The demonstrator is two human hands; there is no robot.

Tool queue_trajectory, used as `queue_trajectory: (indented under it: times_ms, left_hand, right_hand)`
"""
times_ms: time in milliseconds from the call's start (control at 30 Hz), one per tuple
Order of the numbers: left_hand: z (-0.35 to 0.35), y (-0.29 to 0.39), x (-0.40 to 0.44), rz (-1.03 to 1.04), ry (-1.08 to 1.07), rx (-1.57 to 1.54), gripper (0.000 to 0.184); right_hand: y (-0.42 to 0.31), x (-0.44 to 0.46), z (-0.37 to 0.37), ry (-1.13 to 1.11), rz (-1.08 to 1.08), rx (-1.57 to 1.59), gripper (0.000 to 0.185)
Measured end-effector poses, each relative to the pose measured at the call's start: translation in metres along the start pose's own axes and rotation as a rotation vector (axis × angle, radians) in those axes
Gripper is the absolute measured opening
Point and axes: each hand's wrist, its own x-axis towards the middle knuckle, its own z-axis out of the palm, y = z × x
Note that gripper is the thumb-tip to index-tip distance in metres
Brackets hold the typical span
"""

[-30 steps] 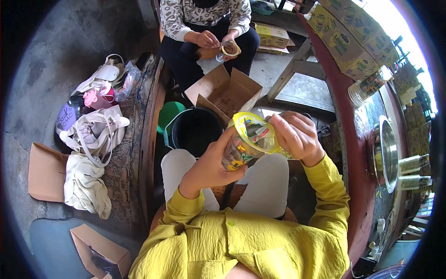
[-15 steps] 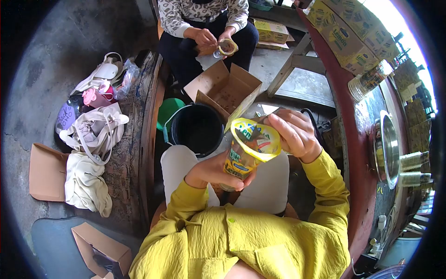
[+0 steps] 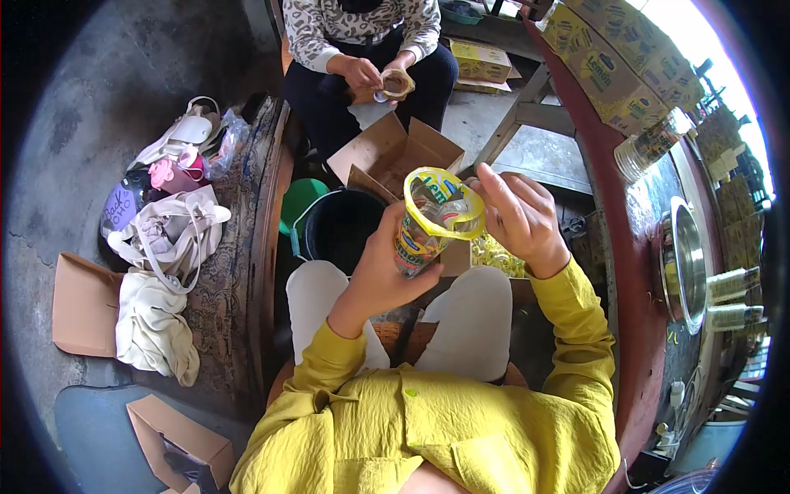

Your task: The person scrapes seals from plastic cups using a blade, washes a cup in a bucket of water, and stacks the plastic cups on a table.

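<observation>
Left hand [image 3: 383,276]: curled round 1 cup [image 3: 424,235] | right hand [image 3: 522,218]: partly open, beside rim

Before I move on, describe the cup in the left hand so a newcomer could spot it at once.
Start from the black bucket near the middle of the view. Just to its right, the wearer's left hand grips a clear, tilted plastic cup with colourful print. Its bright yellow rim sets it apart from the co-worker's cup, which is farther off and duller-rimmed.
</observation>
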Motion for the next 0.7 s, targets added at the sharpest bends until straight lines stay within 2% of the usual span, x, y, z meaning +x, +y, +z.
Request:
queue_trajectory:
  times_ms: [33, 133, 433, 533, 700]
  left_hand:
    - [0.006, 0.000, 0.000, -0.036, 0.086, -0.032, 0.057]
    - [0.001, -0.006, -0.001, 0.026, 0.089, -0.020, 0.056]
    - [-0.012, -0.003, -0.005, -0.026, -0.043, -0.072, 0.059]
    - [-0.015, -0.003, -0.008, -0.139, -0.097, -0.119, 0.060]
    - [-0.023, 0.001, -0.002, -0.061, -0.079, 0.064, 0.061]
  right_hand:
    - [0.000, 0.002, 0.002, 0.007, -0.010, 0.004, 0.056]
    - [0.000, 0.003, 0.006, 0.024, -0.029, 0.016, 0.055]
    - [0.000, -0.004, 0.010, 0.030, -0.023, 0.099, 0.057]
    - [0.001, -0.005, 0.012, 0.020, -0.021, 0.115, 0.058]
    - [0.003, -0.008, 0.006, -0.050, 0.003, 0.103, 0.058]
